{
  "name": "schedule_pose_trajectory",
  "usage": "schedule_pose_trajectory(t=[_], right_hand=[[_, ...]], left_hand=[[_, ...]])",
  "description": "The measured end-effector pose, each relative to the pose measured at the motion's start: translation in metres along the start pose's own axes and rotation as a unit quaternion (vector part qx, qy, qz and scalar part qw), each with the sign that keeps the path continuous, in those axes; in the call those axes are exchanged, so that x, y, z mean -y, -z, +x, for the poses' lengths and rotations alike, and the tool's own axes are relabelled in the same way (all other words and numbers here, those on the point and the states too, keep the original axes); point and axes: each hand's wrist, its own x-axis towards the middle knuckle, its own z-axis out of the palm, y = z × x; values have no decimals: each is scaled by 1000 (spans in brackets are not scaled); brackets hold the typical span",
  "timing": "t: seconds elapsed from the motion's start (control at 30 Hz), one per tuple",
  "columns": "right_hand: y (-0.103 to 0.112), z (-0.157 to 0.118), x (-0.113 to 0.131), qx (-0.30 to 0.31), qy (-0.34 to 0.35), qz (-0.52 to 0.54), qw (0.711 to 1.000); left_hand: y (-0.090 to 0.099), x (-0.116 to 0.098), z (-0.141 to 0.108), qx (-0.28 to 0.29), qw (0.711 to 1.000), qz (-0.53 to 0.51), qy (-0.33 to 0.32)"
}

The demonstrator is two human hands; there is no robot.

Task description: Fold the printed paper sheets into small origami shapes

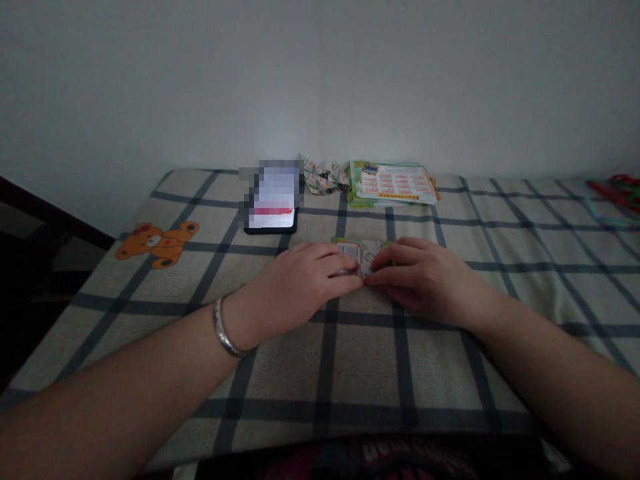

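A small printed paper [369,251] with a green edge lies on the checked cloth, in front of me. My left hand [300,283] presses its left part, with bent fingers closed on the near edge. From the other side my right hand [435,280] grips the right part, fingers curled over it. The fingertips of both hands meet at the paper's near edge, and they cover much of the print. Whether the sheet is folded or flat under the fingers, I cannot tell.
Beyond my hands stands a phone [273,221] with a lit, blurred screen. Crumpled printed paper [325,180] sits beside a stack of printed sheets [397,185] near the wall. An orange bear cutout [159,245] lies at left. Something red [623,190] is at the far right.
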Motion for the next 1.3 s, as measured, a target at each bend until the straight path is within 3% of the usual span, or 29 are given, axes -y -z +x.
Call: schedule_pose_trajectory(t=[0.73, 1.03, 1.3], right_hand=[[1, 0, 6, 4, -14, -2, 1000], [2, 0, 6, 6, -17, 6, 1000], [1, -1, 5, -2, -8, 6, 1000]], left_hand=[[22, -7, 3, 30, 999, 40, 14], [22, 4, -5, 24, 998, 50, -2], [32, 8, -5, 66, 997, 37, 4]])
